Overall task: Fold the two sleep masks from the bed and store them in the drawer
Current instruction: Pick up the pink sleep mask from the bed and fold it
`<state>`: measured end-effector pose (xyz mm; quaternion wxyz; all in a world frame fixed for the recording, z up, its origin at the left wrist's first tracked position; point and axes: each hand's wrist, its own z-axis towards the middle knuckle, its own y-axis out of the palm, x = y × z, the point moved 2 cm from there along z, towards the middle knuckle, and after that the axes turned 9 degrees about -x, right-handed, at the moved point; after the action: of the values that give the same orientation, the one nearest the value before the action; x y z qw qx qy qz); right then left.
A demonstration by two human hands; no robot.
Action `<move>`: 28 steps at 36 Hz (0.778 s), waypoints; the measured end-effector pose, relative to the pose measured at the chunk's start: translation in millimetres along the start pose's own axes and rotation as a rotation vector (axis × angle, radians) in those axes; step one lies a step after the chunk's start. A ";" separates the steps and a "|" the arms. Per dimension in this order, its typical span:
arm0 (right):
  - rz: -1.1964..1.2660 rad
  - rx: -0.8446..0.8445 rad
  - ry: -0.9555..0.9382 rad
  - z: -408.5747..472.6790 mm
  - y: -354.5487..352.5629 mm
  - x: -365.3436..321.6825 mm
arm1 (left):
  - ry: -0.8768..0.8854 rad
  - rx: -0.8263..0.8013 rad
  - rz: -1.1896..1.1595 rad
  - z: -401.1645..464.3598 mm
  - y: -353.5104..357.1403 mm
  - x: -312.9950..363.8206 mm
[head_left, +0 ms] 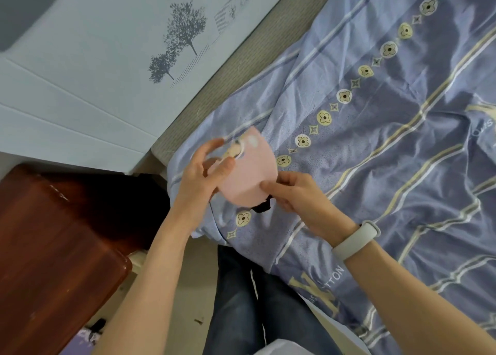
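You're standing at the corner of the bed (389, 166), and its near edge runs diagonally just under your wrists. To your left is a red-brown wooden surface (53, 260), with a pale headboard (94, 72) beyond it along the bed's left side. Between the wooden surface and the bed there's a narrow strip of floor (188, 287), partly filled by your jeans. Off to the right the rumpled blue sheet spreads wide, with plenty of room.

Now the hands. Your left hand (204, 172) is curled round the pink mask (249, 172), thumb pressed on its face and fingers wrapped behind the upper left edge. Your right hand (298, 196) pinches the mask's lower right edge between thumb and fingers. Both hands are closed on it, holding it up just above the sheet near the bed's corner. A black strap (261, 207) pokes out below the mask, between your hands. There's a pale band (357, 240) on your right wrist.

The count: one mask in view, one strap, two hands on it. I can't see a second mask or a drawer from here.
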<state>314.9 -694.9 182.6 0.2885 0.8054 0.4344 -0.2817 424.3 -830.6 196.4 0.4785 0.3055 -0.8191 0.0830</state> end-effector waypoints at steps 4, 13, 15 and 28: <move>0.080 0.032 0.000 -0.6 0.6 2.6 | -0.150 0.110 -0.135 -0.3 5.1 -14.0; 0.243 -0.285 0.104 -5.7 0.6 8.6 | -0.133 0.102 -0.036 -5.7 6.5 -11.7; 0.386 -0.287 0.083 -4.4 -0.9 8.7 | -0.128 0.082 0.020 -6.0 4.7 -9.9; 0.412 -0.229 -0.030 -5.1 -12.1 -3.0 | -0.069 -0.157 0.485 -6.2 1.4 -2.1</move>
<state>304.2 -687.4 185.5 0.4358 0.8349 0.2856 -0.1775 428.8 -825.9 198.1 0.4386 0.0647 -0.8882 0.1208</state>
